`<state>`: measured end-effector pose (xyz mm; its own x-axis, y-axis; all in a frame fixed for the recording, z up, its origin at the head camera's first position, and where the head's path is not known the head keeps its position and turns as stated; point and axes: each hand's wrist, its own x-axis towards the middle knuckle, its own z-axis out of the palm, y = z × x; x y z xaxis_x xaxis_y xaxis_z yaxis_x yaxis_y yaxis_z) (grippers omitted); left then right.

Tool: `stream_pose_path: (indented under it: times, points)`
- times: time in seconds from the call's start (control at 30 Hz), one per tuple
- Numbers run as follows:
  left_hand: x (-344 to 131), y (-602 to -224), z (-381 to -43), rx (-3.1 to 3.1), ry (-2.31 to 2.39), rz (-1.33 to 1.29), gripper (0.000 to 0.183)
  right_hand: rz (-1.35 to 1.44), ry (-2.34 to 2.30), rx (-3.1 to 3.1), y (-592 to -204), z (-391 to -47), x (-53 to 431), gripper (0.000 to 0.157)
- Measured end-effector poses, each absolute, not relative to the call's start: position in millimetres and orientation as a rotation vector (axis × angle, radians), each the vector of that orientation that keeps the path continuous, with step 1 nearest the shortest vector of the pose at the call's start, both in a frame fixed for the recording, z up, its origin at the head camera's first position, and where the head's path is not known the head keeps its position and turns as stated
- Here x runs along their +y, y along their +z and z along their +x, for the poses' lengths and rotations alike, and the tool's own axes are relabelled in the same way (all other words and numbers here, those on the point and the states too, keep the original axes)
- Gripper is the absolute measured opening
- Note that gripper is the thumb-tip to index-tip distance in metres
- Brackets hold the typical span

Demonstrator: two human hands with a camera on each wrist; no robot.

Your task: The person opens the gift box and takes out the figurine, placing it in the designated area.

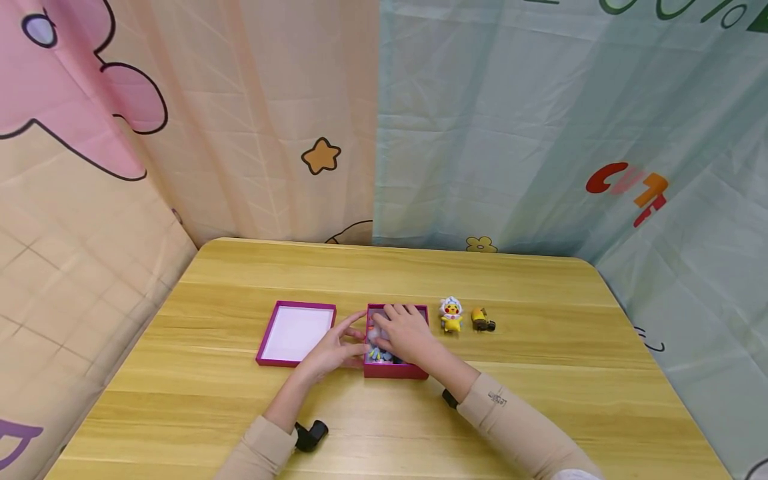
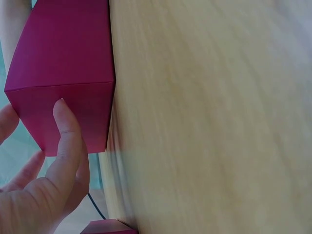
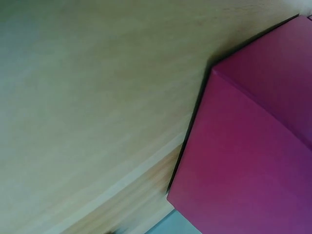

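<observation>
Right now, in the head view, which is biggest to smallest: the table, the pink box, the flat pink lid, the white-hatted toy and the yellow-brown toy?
1. Table
2. Pink box and flat pink lid: too alike to rank
3. White-hatted toy
4. Yellow-brown toy

1 wooden table (image 1: 576,333), patterned curtains (image 1: 480,147).
</observation>
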<state>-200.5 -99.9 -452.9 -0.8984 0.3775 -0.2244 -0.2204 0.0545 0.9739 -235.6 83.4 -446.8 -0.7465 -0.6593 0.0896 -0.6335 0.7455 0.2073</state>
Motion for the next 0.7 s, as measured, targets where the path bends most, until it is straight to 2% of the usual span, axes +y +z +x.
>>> stream_pose_path:
  times: [0.7]
  points:
    - [-99.5, -454.5, -201.4, 1.903, 1.911, 0.147, 0.066, 1.104, -0.125, -2.696, -446.1, -239.2, 89.7, 0.045]
